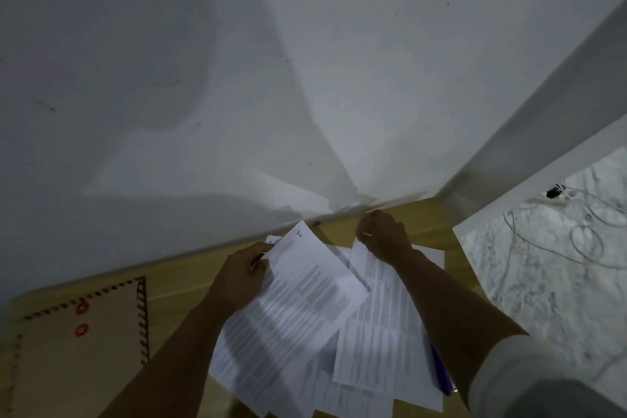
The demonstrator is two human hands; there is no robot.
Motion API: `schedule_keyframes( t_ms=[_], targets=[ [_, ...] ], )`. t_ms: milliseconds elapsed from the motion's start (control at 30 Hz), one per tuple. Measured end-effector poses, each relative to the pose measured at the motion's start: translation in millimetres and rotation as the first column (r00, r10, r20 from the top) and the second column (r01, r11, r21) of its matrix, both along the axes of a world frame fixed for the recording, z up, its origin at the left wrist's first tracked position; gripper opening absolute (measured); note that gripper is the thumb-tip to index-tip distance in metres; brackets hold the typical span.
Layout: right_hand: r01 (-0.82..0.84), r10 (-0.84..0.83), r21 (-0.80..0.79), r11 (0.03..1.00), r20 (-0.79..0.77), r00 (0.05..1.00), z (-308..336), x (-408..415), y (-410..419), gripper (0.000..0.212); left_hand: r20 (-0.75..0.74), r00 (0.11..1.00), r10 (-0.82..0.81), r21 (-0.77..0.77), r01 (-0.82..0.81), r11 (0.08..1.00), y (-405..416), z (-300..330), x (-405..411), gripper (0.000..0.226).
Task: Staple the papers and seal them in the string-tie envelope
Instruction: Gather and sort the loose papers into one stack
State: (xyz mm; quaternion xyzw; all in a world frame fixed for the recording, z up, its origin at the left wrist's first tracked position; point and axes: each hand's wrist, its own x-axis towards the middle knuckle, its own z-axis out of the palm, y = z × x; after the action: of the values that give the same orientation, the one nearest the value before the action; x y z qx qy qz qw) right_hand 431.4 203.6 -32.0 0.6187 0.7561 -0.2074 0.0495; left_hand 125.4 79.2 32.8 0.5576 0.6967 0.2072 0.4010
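My left hand (239, 276) grips the papers (298, 295); right hand (385, 237) pinches a sheet (383, 295). I should square all edges before stapling.

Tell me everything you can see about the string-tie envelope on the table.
The string-tie envelope is tan, paper-like, edged with dark diagonal stripes, and bears two red round fasteners, one on the flap, one below. It lies flat at the wooden table's left end, partly out of frame. Neither hand touches it; no string is discernible.
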Motion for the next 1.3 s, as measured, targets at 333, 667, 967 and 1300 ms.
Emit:
schedule_keyframes(
  t_ms=[333, 667, 967, 1300],
  targets=[
    [-0.149, 0.145, 0.140, 0.979, 0.040, 0.989, -6.7, -3.1, -3.8, 0.016, 0.014, 1.000, -0.018, 0.044, 0.017, 0.999, -21.9, 11.4, -4.5, 0.044],
    [-0.182, 0.201, 0.227, 0.957, -0.061, 0.978, 79.9, 4.3, 8.4, 0.013, -0.036, 0.998, -0.054, 0.049, 0.056, 0.997, -40.0, 57.9, -23.1, 0.028],
    [-0.105, 0.137, 0.126, 0.986, -0.279, 0.950, 275.4, -22.6, -34.5, 0.009, -0.109, 0.987, -0.122, 0.215, 0.143, 0.966, -81.4, 154.9, -49.9, 0.018],
    [-0.078, 0.058, -0.011, 0.997, -0.569, 0.820, 426.0, -97.8, -138.7, 0.017, -0.130, 0.990, -0.045, 0.512, 0.106, 0.852, -126.0, 259.5, -62.4, 0.020]
  ],
)
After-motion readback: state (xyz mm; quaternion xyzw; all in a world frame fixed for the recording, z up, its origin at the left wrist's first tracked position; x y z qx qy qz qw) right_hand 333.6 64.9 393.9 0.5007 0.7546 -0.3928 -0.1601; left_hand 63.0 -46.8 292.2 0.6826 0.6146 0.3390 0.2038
